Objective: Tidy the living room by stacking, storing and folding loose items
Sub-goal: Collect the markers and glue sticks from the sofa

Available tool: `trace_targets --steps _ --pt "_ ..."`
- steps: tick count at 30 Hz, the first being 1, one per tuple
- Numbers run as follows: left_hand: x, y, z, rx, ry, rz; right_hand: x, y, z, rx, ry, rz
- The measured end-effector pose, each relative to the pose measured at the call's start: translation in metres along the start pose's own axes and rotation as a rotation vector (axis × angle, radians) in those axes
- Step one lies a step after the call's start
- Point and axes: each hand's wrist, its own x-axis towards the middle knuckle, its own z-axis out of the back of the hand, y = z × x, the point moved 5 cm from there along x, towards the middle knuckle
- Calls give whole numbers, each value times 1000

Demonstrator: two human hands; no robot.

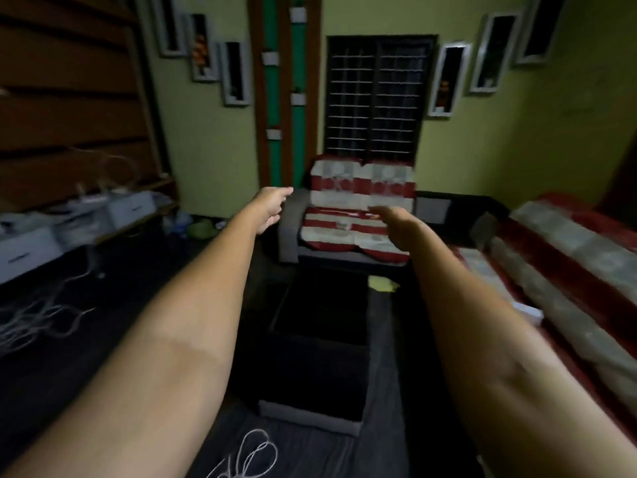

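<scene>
Dim yellow-green walls close off the far end of the living room, with a barred window (379, 98) at the middle and white-framed pictures (448, 79) stepping up on either side of it. Directly under the window stands an armchair (358, 215) draped in a red-and-white striped cover, its grey arm showing at the left edge. Along the right side runs a long sofa (565, 257) under a similar striped cover, with something small and white (527, 310) lying at its near edge. A dark low table (317, 357) fills the middle of the floor between the two bare forearms, its pale front edge nearest the camera. Just past its far right corner a yellow cloth (382, 282) lies on the dark floor, in front of the armchair. To the left, white drawer units (79, 215) sit against the brown panelled wall, and loose white cords (38, 319) sprawl over the floor before them; another loop of cord (255, 453) lies just in front of the table's near edge. A strip of dark floor stays open between the table's left edge and the cords.

Both arms reach forward toward the armchair. The left hand (270, 208) is held out with relaxed fingers, holding nothing, level with the chair's left arm. The right hand (394, 219) hangs before the chair seat, blurred, fingers loosely extended and apparently gripping nothing.
</scene>
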Motion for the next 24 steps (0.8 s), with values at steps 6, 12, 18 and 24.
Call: trace_targets --steps 6,12,18,24 --pt "-40 15 92 -28 -237 34 4 34 -98 -51 219 34" --pt "-77 22 157 -50 -322 49 -25 54 -169 -21 275 85" --pt "-102 29 221 -50 -306 35 -63 70 -227 3 235 104" --pt "-127 43 293 15 -202 42 -104 76 -303 73 201 75"
